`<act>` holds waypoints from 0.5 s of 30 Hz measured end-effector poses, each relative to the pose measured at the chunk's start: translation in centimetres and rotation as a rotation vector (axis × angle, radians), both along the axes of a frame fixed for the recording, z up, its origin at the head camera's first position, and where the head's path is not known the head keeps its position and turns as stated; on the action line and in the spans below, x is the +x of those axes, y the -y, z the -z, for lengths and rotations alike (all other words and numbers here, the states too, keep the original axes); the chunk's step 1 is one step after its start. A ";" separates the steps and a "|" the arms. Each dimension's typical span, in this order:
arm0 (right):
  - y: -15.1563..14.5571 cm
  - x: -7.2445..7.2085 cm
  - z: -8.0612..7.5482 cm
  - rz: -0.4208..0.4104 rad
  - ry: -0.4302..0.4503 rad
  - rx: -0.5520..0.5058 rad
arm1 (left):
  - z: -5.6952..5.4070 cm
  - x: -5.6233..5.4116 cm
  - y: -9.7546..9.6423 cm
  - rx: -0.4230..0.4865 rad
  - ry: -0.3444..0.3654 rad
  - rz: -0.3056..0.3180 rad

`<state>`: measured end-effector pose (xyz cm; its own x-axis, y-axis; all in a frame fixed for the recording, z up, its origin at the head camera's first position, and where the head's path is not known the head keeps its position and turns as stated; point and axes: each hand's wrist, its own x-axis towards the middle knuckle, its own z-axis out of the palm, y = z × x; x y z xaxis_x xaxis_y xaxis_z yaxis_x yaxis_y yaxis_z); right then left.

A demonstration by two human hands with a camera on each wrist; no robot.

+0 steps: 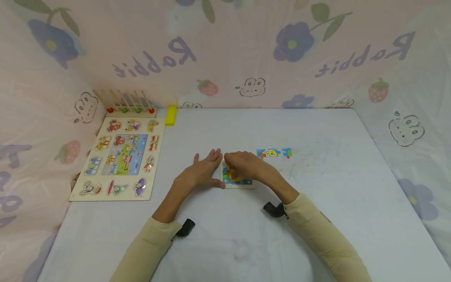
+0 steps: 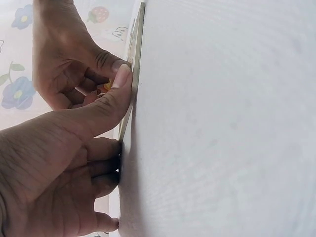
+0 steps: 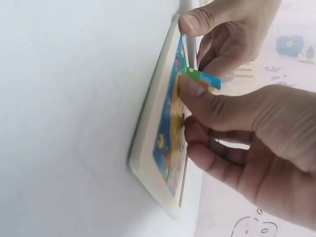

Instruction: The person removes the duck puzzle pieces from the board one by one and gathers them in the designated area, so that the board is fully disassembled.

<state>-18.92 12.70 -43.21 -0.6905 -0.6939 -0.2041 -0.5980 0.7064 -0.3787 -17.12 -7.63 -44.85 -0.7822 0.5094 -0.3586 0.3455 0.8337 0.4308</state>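
Note:
A small jigsaw board (image 1: 243,187) with a pale wooden frame lies on the white table; its blue picture has a yellow figure. My left hand (image 1: 203,172) rests at the board's left side, fingers extended, the thumb (image 2: 122,76) right on the frame edge. Over the picture, my right hand (image 1: 244,163) curls and pinches a green and blue puzzle piece (image 3: 210,79) between thumb and fingers. That piece stands tilted up from the board in the right wrist view. From above, the right hand hides much of the board.
Loose puzzle pieces (image 1: 273,152) lie just beyond the board, to its right. A larger wooden knob puzzle (image 1: 155,156) sits at the left, with a pegged bead rack (image 1: 132,112) behind it. Beside the rack is a yellow block (image 1: 170,115). Patterned curtains border the table.

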 end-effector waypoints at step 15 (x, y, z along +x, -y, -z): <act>-1.1 -1.2 -0.3 -0.022 0.148 -0.132 | 0.0 -0.1 0.2 0.001 0.010 0.003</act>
